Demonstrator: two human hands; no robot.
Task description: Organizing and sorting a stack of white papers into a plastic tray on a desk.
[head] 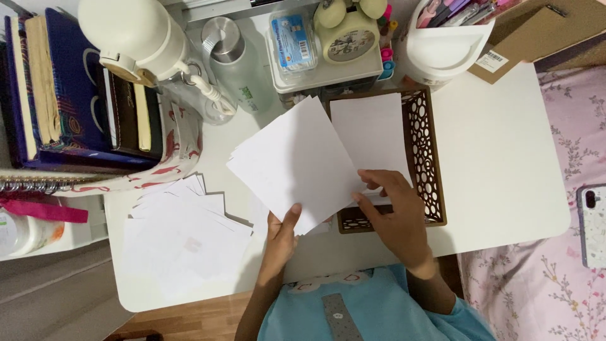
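My left hand [278, 237] pinches the near edge of a white paper stack [293, 164], thumb on top and the other fingers hidden beneath, so the sheets hang tilted above the counter [499, 164], one corner pointing away from me. My right hand [394, 211] reaches in from the right, its fingers [372, 179] lightly curled and touching the stack's right edge over the near end of the brown cut-out tray [426, 158]; I cannot tell whether they grip a sheet. The tray sits just beside the stack, a white sheet [372, 129] lying inside it, its near wall under my right palm. To the left, loose papers [180, 237] lie fanned across the counter up to its near edge. Right of the tray the counter is bare out to its rounded edge, the widest room there is. The far side is crowded: a clear bottle [237, 63] and a white lamp [136, 35] stand beyond the stack's far corner, a box with a small clock [347, 35] on it behind the tray, a white holder [445, 44] of pens further right. Books [69, 95] stand at the far left. A phone [593, 224] lies on the flowered bed [543, 284], well apart to the right.
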